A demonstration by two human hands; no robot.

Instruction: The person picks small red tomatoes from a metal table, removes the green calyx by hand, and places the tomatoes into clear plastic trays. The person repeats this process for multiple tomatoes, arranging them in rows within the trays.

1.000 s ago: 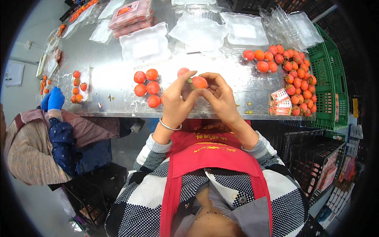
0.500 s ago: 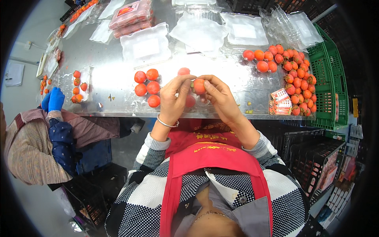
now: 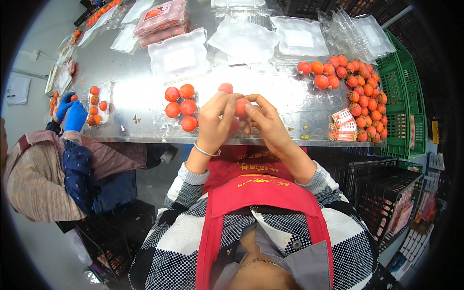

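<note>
Bare metal shines on the table [image 3: 133, 99] before you, with a green crate [image 3: 402, 108] at its right end; white sheets [image 3: 179, 54] line the far part, beside a stack of pink packs [image 3: 161, 20]; above the near edge, your right hand [image 3: 271, 123] grips an orange-red fruit [image 3: 241, 108] between thumb and fingers; your left hand [image 3: 215, 121] has its fingers curled, tips at that fruit's left side, though you cannot tell whether they pinch it; just beyond your left hand sits a loose fruit [image 3: 225, 88]; left of it, five fruits [image 3: 172, 110] rest on clear plastic; to your right, a heap of fruits [image 3: 368, 104] lies beside printed cards [image 3: 343, 125]; farther left, a co-worker's blue-gloved hands [image 3: 76, 116] are near a smaller tray [image 3: 107, 92] holding fruit.
</note>
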